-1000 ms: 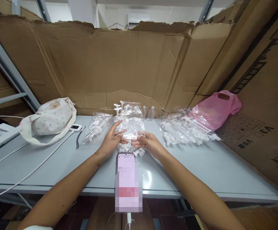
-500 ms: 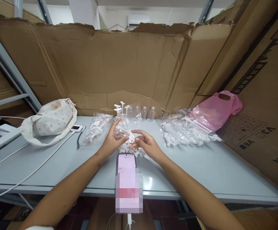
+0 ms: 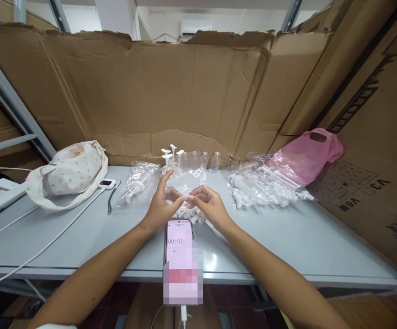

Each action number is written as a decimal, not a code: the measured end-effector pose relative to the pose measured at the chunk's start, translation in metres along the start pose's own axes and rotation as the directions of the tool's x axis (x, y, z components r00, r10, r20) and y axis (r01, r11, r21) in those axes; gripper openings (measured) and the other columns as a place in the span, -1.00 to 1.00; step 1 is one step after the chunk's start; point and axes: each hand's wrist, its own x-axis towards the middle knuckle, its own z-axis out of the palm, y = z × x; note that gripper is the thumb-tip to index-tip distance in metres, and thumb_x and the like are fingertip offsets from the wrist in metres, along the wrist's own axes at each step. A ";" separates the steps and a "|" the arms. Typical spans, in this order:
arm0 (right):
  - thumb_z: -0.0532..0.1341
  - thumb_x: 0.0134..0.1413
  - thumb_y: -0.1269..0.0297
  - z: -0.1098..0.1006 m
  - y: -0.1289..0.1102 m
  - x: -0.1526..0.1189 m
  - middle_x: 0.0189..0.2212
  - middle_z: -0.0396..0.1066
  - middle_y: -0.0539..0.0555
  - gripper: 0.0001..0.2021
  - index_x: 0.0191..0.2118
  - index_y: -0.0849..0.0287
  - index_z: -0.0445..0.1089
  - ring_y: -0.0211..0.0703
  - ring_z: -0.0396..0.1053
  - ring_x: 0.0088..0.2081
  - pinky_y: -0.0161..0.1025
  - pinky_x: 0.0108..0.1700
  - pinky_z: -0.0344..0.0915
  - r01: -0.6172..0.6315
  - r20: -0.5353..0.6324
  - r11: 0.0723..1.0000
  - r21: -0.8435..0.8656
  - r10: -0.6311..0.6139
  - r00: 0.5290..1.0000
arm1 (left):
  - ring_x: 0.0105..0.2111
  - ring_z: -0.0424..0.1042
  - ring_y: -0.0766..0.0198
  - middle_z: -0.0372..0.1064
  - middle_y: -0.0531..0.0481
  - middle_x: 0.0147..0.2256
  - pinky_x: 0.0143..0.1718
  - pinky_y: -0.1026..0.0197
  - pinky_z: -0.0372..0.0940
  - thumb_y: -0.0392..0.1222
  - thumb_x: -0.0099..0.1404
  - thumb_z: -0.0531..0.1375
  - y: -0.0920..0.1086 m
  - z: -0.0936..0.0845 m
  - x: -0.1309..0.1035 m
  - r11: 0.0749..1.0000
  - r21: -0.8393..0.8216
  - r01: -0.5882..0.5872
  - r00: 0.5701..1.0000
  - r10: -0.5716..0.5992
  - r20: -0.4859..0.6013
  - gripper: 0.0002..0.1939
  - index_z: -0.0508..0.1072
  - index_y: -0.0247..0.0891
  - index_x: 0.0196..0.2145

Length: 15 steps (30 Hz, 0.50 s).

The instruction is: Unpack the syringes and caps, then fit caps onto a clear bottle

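Observation:
Between my two hands a thin clear plastic bag [image 3: 194, 170] stands up, its near edge at my fingertips. My left hand [image 3: 166, 201] pinches the bag with thumb and fingers, its index finger raised. Thumb and fingers of my right hand [image 3: 208, 205] are closed on the same edge, almost touching the left fingertips. Just below them lies a pile of small white plastic parts [image 3: 198, 214], partly hidden by the hands. Behind the left hand, several white syringe-like plungers [image 3: 166, 157] stand upright. Small clear bottles [image 3: 214, 162] stand by the cardboard.
A phone [image 3: 179, 249] showing a timer juts over the table's front edge. Left are a bagged large syringe [image 3: 138, 185], a black strap [image 3: 111, 201], a small white device [image 3: 107, 183] and a cloth bag [image 3: 78, 167]. Right are bagged white parts [image 3: 263, 187] and a pink bag [image 3: 308, 155].
My right hand has moved in to the left and its fingertips have closed beside the left ones. The clear bag now stands more spread and upright. The phone's timer shows 00:02.

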 end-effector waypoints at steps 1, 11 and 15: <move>0.35 -0.15 0.13 0.000 -0.001 0.000 -0.57 0.41 -0.04 -0.74 -0.42 0.17 0.34 -0.23 0.42 -0.49 -0.22 -0.35 0.39 0.001 0.004 1.000 -0.001 -0.001 1.000 | -0.36 0.41 0.28 0.36 0.12 -0.48 -0.19 0.13 0.29 -0.24 0.17 0.23 0.000 -0.001 0.000 1.000 -0.009 0.009 1.000 -0.009 -0.001 -0.19 -0.09 -0.06 0.28; 0.32 -0.11 0.03 -0.012 -0.004 0.001 -0.45 0.49 0.00 -0.70 -0.36 0.14 0.34 -0.12 0.51 -0.38 -0.07 -0.21 0.44 -0.036 0.061 0.994 0.103 0.030 0.998 | -0.51 0.33 0.36 0.45 0.05 -0.44 -0.34 0.21 0.28 -0.15 0.27 0.15 -0.001 -0.017 0.004 0.997 -0.074 0.024 0.998 -0.029 -0.060 -0.27 -0.13 -0.09 0.29; 0.29 -0.03 0.04 -0.015 -0.002 0.002 -0.37 0.50 0.02 -0.72 -0.32 0.14 0.36 -0.13 0.51 -0.35 -0.05 -0.15 0.43 -0.050 0.094 0.989 0.139 0.037 0.995 | -0.45 0.36 0.32 0.46 0.02 -0.41 -0.35 0.23 0.30 -0.12 0.28 0.13 -0.002 -0.020 0.006 0.997 -0.076 0.006 0.998 -0.010 -0.060 -0.32 -0.09 -0.11 0.27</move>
